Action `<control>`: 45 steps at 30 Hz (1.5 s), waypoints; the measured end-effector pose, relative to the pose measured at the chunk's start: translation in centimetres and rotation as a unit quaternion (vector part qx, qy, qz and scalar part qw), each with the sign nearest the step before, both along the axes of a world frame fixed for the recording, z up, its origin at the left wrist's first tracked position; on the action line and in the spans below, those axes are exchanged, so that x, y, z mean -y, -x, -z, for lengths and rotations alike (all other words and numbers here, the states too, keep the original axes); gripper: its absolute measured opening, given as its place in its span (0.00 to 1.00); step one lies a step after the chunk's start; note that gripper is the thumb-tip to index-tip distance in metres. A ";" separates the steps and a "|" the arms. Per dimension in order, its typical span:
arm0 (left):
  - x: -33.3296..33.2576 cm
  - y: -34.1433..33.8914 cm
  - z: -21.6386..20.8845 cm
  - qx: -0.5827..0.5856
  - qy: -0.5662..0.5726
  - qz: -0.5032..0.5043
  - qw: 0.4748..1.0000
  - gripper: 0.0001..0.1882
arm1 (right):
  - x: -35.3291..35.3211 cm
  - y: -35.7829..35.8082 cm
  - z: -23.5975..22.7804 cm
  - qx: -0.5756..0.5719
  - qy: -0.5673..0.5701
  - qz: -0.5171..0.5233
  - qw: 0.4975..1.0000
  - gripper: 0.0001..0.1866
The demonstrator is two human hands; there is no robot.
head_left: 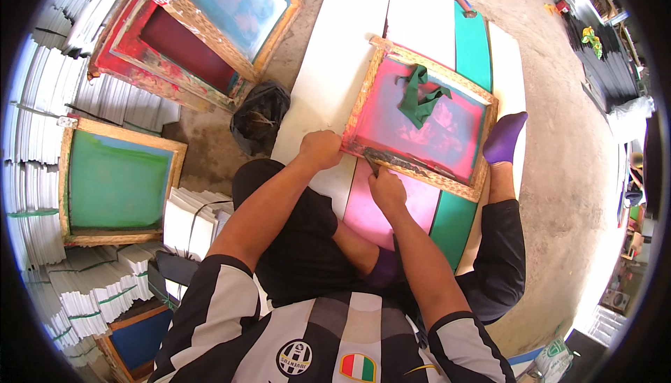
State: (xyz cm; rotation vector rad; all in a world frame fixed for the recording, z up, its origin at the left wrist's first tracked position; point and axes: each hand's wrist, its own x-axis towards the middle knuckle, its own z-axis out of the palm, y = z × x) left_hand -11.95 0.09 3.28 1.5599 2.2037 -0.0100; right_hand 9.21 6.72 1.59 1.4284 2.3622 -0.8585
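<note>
A wooden-framed printing screen (458, 149), its mesh stained pink and red, lies slightly turned on the boards in front of me. My left hand (323, 149) is closed on the frame's near left corner. Close by, my right hand (388, 189) is closed around a slim dark tool (373, 165) whose tip meets the near side of the frame; its exact kind is unclear. A dark, smeared strip (412, 166) runs along the inner near edge of the screen. On the mesh toward the far side lies a crumpled green cloth (421, 100).
My purple-socked foot (504, 138) rests against the screen's right side. White, pink and green boards (458, 233) lie beneath. Several other framed screens (119, 180) stand at the left among stacked white sheets (35, 96). A black plastic bag (260, 116) sits beside the boards.
</note>
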 end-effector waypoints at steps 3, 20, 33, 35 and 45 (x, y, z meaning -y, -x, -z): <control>0.1 -0.6 -0.7 -0.043 0.005 0.014 0.999 0.12 | 0.1 -0.6 0.2 -0.020 0.010 -0.003 1.000 0.20; 1.3 -0.5 -0.3 -0.026 -0.038 0.137 0.990 0.07 | 1.5 -1.2 -1.1 -0.204 0.440 0.150 0.861 0.14; 1.8 1.7 -1.2 -0.051 0.111 -0.073 0.990 0.11 | -2.0 -0.4 -0.6 -0.160 0.391 0.184 0.887 0.14; 1.5 1.6 -1.5 -0.047 0.114 -0.079 0.989 0.11 | -1.9 -0.2 0.4 -0.178 0.380 0.191 0.887 0.13; 1.3 1.9 -0.8 -0.013 0.098 -0.065 0.993 0.16 | -2.0 2.8 -1.2 -0.095 0.293 0.138 0.941 0.10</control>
